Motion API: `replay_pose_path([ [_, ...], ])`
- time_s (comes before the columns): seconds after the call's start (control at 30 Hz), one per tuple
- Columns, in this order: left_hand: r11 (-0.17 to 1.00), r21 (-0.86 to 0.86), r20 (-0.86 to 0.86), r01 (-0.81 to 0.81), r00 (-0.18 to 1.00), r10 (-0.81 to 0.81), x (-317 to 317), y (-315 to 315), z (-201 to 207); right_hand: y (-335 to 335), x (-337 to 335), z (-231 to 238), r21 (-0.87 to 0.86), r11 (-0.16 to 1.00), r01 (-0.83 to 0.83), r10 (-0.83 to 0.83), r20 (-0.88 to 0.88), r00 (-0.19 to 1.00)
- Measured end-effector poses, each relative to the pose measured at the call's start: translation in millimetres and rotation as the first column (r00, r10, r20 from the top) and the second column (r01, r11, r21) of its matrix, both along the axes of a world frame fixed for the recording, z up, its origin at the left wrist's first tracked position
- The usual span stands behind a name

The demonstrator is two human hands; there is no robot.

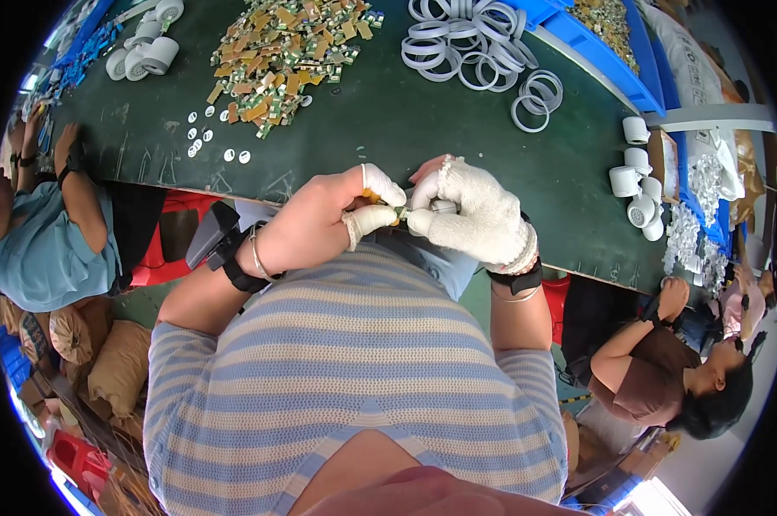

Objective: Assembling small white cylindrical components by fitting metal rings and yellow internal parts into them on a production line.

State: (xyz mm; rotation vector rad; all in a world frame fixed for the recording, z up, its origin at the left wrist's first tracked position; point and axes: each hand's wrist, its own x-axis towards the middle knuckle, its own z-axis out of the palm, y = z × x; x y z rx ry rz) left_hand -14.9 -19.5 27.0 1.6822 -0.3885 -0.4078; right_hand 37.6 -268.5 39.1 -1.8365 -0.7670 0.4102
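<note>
At the table's near edge my two hands meet in front of my body. My left hand [315, 215], with white covers on its thumb and forefinger, pinches a small greenish circuit board piece [400, 212]. My right hand [479, 215], in a white knitted glove, has its fingers curled round a whitish-grey round part [443, 206], mostly hidden by the glove. Its thumb and fingertips come up against the right end of the small board. Whether the board touches the round part cannot be made out.
On the green table [363, 129] lie a heap of small circuit boards [290, 52], grey rings [470, 43], white round discs [201, 135] and white cylindrical housings [143, 56]. More housings [638, 185] stand at the right, near blue bins [603, 64]. Co-workers sit on both sides.
</note>
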Motion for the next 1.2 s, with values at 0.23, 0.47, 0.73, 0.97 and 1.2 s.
replay_pose_path([
  [0.23,0.997,-0.055,-0.035,-0.062,0.998,0.06,-3,-7,-2,1,-1,1,-0.026,1.0,0.002,0.0,0.053,0.999],
  [0.47,0.995,0.077,0.044,-0.065,0.997,0.061,-1,-5,8,-1,1,0,-0.045,0.999,-0.007,0.011,0.091,0.996],
  [0.73,0.994,0.059,0.005,-0.087,0.996,0.087,0,0,7,-1,-1,7,-0.116,0.993,0.012,0.01,0.183,0.983],
  [0.97,0.982,0.15,0.079,-0.114,0.992,0.103,-5,-2,15,7,1,6,-0.156,0.987,0.05,0.016,0.396,0.918],
  [1.2,0.959,0.24,0.32,-0.149,0.945,0.067,-9,-3,2,8,3,0,-0.142,0.99,-0.024,0.082,0.42,0.904],
])
